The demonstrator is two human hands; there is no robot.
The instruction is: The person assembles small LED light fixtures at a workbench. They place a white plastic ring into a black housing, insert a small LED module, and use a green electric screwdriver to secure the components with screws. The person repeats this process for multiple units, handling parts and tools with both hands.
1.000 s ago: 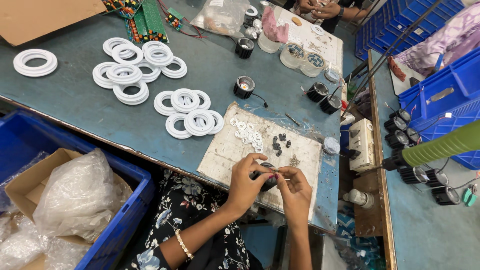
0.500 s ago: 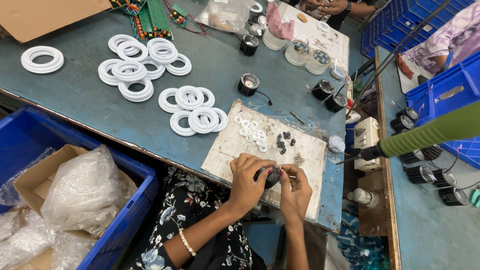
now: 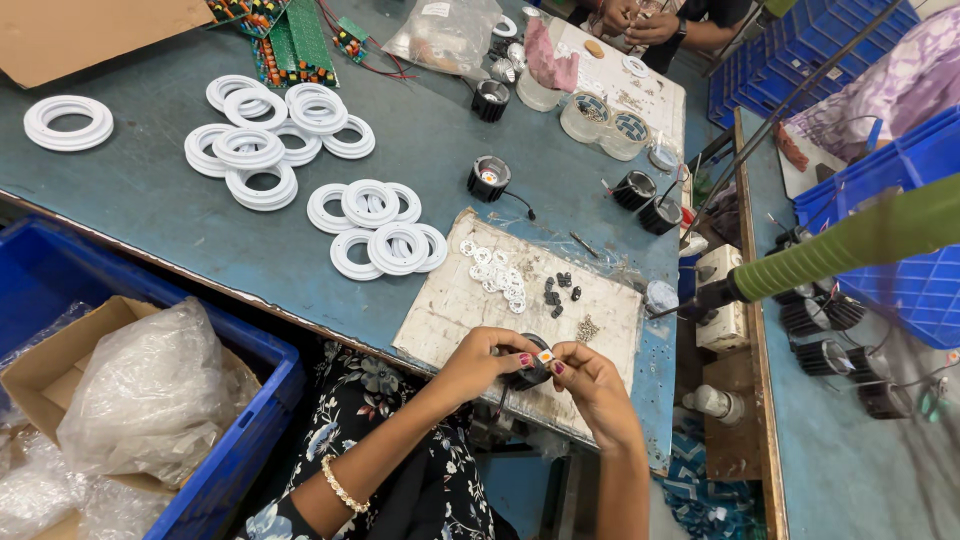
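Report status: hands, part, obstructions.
Left hand and right hand both grip the small black round housing over the white work board. Small white rings lie apart; nothing blocking.

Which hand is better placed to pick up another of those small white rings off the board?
Probably the right hand: only its fingertips touch the black round part, which the left hand cups. The small white rings lie ahead on the board.

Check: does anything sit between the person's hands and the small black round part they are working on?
Nothing visible does. Left hand and right hand both grip the black round part directly, above the worn white board.
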